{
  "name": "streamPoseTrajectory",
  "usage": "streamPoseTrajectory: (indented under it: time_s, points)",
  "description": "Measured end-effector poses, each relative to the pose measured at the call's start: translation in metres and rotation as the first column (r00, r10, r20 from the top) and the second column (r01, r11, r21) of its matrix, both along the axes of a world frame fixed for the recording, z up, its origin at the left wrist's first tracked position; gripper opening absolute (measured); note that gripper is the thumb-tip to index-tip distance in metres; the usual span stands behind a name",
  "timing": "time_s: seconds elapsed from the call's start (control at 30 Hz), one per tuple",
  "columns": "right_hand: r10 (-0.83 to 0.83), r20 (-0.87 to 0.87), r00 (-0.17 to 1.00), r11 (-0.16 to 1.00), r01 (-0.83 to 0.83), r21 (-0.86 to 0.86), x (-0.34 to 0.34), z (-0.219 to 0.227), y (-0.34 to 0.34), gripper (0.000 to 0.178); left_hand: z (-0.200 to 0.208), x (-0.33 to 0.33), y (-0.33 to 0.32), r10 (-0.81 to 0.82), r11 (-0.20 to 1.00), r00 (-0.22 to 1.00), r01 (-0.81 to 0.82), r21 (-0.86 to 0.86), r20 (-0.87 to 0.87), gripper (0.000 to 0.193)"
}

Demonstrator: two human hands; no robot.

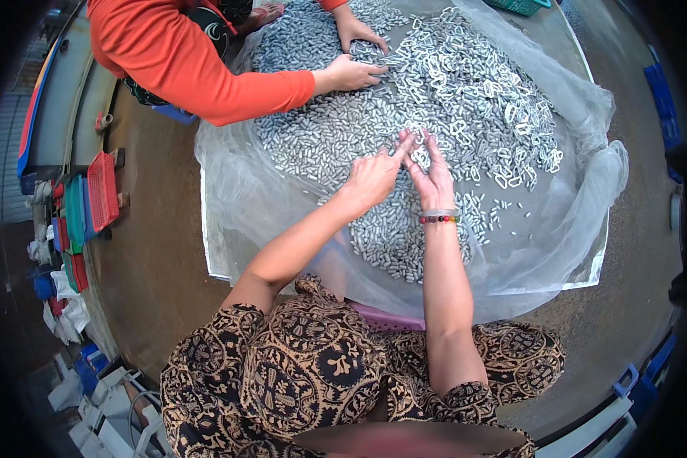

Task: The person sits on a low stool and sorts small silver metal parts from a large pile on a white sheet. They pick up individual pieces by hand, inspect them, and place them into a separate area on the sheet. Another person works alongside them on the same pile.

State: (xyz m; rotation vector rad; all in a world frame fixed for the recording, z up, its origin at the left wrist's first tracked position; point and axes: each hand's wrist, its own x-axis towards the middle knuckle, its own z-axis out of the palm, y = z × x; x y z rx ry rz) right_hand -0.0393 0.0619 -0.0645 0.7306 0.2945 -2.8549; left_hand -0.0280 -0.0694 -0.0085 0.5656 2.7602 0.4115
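On the sheet-covered table lies a broad heap of small silver metal pieces: short capsule-like pieces [389, 237] nearest me and at left, open oval links [511, 145] at right. My right hand [435, 183], wearing bracelets, is turned partly palm up, its fingers reaching forward around a few metal links [420, 158]. My left hand [372, 177] comes in beside it, index finger stretched to the right hand's fingertips, other fingers curled. Nothing shows in the left hand. Exactly how the fingers touch the links is too small to tell.
Across the table a co-worker's red-sleeved arms [206, 84] reach into the heap, both hands gathering pieces. Translucent mesh sheeting [588, 183] bunches along the table's edges. A pink basket [389, 317] stands by my lap. Red and green crates [103, 191] stand at left; a green basket [519, 4] sits far right.
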Motion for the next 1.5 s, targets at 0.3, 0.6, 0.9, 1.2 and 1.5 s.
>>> streamPoseTrajectory:
  time_s: [0.3, 0.6, 0.9, 1.2, 1.5]
  points:
    - [-0.037, 0.022, 0.999, 0.996, 0.038, -0.082, 0.001, 0.008, 0.001, 0.027, 0.003, -0.002, 0.006, -0.008, 0.998, 1.0, 0.008, -0.059, -0.003, 0.078]
    - [-0.071, -0.052, 0.996, 0.978, 0.06, -0.202, 0.001, -0.012, 0.007, 0.034, 0.006, -0.002, -0.002, 0.071, 0.989, 0.994, -0.059, 0.139, -0.081, 0.077]
    - [-0.071, -0.074, 0.995, 0.934, 0.041, -0.355, 0.006, -0.001, 0.008, 0.041, 0.011, -0.012, -0.02, 0.143, 0.976, 0.987, -0.13, 0.175, -0.067, 0.055]
    - [-0.161, -0.052, 0.986, 0.964, 0.146, -0.22, 0.058, -0.013, 0.089, 0.02, -0.002, -0.015, -0.026, 0.109, 0.973, 0.992, -0.093, 0.209, -0.067, 0.027]
    - [-0.441, 0.048, 0.896, 0.897, 0.439, 0.051, 0.07, -0.033, 0.141, 0.027, -0.004, -0.011, -0.004, 0.013, 0.987, 0.998, -0.002, 0.163, -0.066, 0.024]
